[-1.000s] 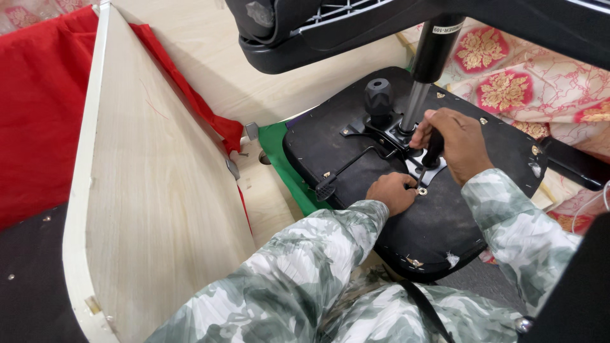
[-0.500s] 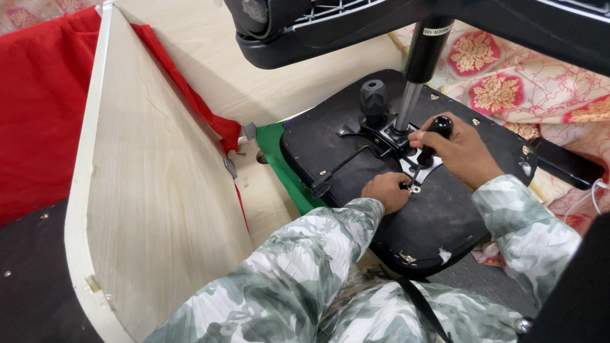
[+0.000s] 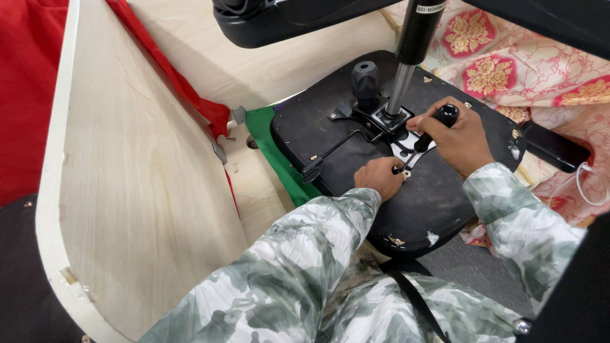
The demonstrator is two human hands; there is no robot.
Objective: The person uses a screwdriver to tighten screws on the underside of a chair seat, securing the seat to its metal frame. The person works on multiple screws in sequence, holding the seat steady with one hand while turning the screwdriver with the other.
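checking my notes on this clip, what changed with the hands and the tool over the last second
The right hand moved a little right along the seat base, tilting the screwdriver so its black handle now shows above the fingers. The left hand kept its fingertips at the screw on the metal plate. The gas post, lever, wooden panel and red cloth stayed put.

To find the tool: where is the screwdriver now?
In the head view, right of centre: the screwdriver is in the right hand, tip near the left hand.
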